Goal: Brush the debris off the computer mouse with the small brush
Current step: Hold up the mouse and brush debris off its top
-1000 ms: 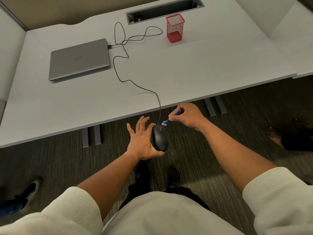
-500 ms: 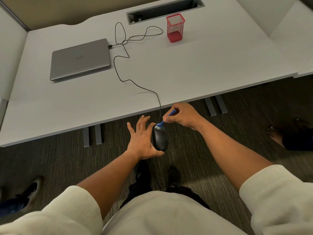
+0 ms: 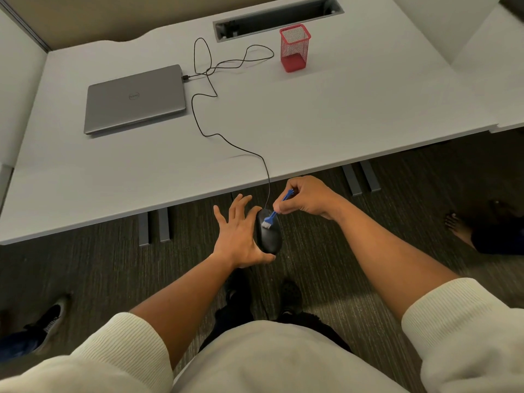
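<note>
White desk (image 3: 326, 123): fills the upper view, near edge running just beyond the hands.
Grey closed laptop (image 3: 135, 99): flat on the desk, left of centre.
Red mesh pen cup (image 3: 295, 48): upright near the desk's far edge, beside a cable slot (image 3: 278, 17).
Black cable (image 3: 204, 109): plugged into the laptop's right side, looping across the desktop and dropping over the near edge to the mouse.
Left hand (image 3: 238, 236): fingers spread wide, palm and thumb cupping the left side and rear of the black computer mouse (image 3: 269, 236), which is held in the air in front of the desk edge, above the carpet.
Right hand (image 3: 307, 198): closed in a pinch on the handle of the small blue brush (image 3: 276, 212).
Brush: angled down and left, white bristles touching the front top of the mouse.
</note>
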Action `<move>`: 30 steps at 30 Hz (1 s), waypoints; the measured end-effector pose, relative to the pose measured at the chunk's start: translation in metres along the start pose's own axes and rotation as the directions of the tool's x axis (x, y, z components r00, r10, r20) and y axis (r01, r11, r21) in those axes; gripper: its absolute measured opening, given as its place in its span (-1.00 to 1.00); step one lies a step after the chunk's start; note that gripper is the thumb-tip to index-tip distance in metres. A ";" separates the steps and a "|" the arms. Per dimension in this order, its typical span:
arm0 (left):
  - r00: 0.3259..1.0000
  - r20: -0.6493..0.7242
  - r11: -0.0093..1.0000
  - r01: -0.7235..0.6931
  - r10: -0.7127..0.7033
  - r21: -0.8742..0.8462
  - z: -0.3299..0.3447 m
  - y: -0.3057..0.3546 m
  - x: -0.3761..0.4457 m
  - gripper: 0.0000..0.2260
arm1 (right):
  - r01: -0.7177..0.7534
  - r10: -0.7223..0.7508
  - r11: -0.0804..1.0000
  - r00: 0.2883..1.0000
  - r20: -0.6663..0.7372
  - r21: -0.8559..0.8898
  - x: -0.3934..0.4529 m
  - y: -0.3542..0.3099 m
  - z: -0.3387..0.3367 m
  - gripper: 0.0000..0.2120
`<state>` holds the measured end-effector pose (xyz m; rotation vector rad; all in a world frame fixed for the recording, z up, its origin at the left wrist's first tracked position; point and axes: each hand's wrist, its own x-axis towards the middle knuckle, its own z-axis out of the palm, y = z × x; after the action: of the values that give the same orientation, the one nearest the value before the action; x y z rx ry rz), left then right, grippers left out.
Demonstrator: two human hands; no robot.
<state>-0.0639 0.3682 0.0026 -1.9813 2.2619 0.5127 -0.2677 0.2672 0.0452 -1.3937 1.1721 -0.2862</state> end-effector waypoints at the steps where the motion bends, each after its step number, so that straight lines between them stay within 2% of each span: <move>1: 1.000 -0.001 1.000 -0.001 0.001 -0.002 0.000 0.000 0.000 0.09 | -0.004 0.004 1.000 0.999 0.036 0.001 -0.001 0.000 -0.001 -0.77; 3: 1.000 -0.007 1.000 -0.005 0.005 -0.009 0.001 -0.001 0.000 0.09 | -0.015 0.015 1.000 1.000 0.014 0.000 -0.001 0.003 -0.001 -0.77; 7: 1.000 -0.019 1.000 -0.010 0.010 -0.016 0.001 -0.003 -0.002 0.08 | -0.065 0.040 0.994 0.962 -0.268 -0.086 0.002 0.008 -0.001 -0.79; 9: 1.000 -0.015 1.000 -0.011 0.011 -0.007 0.002 -0.002 -0.003 0.08 | -0.076 0.050 0.995 0.947 -0.316 -0.071 0.002 0.008 -0.002 -0.77; 14: 1.000 -0.023 1.000 -0.021 0.021 -0.018 0.003 -0.003 -0.004 0.08 | -0.042 0.045 0.999 0.992 -0.119 0.021 -0.001 0.007 -0.002 -0.80; 19: 0.998 -0.053 0.999 -0.036 0.034 -0.030 0.004 -0.004 -0.004 0.08 | -0.059 0.020 0.993 0.942 -0.335 -0.105 0.003 0.010 0.001 -0.77; 21: 0.997 -0.066 0.998 -0.040 0.038 -0.038 0.005 -0.005 -0.004 0.08 | -0.050 0.035 0.998 0.955 -0.294 -0.044 0.002 0.010 -0.002 -0.76; 24: 0.996 -0.082 0.997 -0.050 0.044 -0.064 0.006 -0.006 -0.005 0.08 | -0.049 0.068 0.984 0.992 -0.107 0.173 -0.003 0.009 -0.008 -0.78; 26: 0.994 -0.094 0.995 -0.060 0.052 -0.076 0.007 -0.007 -0.006 0.08 | -0.061 0.068 0.969 0.997 -0.023 0.241 -0.004 0.011 -0.009 -0.78; 28: 0.992 -0.108 0.994 -0.070 0.060 -0.089 0.008 -0.008 -0.007 0.08 | -0.076 0.083 0.972 0.996 -0.023 0.222 -0.003 0.016 -0.008 -0.79; 30: 0.991 -0.119 0.992 -0.078 0.067 -0.096 0.009 -0.009 -0.008 0.07 | -0.085 0.106 0.984 0.986 -0.131 0.158 0.000 0.021 -0.007 -0.77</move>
<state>-0.0550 0.3777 -0.0050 -2.0310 2.4309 0.5429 -0.2827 0.2685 0.0286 -1.1951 1.3008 -0.4016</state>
